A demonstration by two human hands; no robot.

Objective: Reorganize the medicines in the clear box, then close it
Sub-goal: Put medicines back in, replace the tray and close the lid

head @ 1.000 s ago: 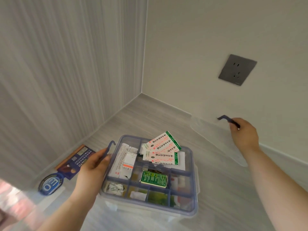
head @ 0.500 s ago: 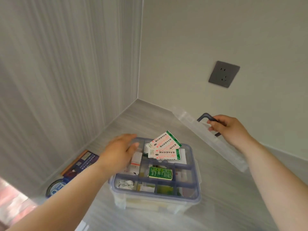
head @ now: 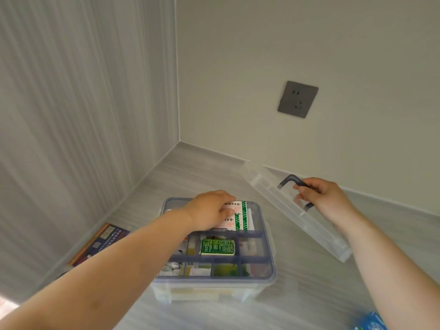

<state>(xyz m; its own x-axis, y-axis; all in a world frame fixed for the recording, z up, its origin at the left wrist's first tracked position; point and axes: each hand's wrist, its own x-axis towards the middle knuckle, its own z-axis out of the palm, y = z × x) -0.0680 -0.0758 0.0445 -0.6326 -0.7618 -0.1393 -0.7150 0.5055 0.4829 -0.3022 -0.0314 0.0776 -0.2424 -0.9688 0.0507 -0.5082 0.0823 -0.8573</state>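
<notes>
The clear box (head: 267, 278) stands open on the grey floor, its blue divider tray holding several medicines. My left hand (head: 209, 211) lies flat on the white-and-green medicine packets (head: 240, 216) in the far compartment, pressing them down. A green box (head: 217, 247) rests on the middle dividers. To the right of the box my right hand (head: 325, 197) grips the dark handle (head: 289, 181) of the clear lid (head: 295, 217), holding it tilted in the air.
The box sits near a room corner, with walls to the left and behind. A grey wall socket (head: 297, 99) is above the lid. A dark blue booklet (head: 104, 240) lies by the left wall. A blue packet (head: 370, 321) shows at the bottom right edge.
My left hand let go of the box's side handle and moved onto the white-and-green packets, flattening them. My right hand brought the lid closer to the box.
</notes>
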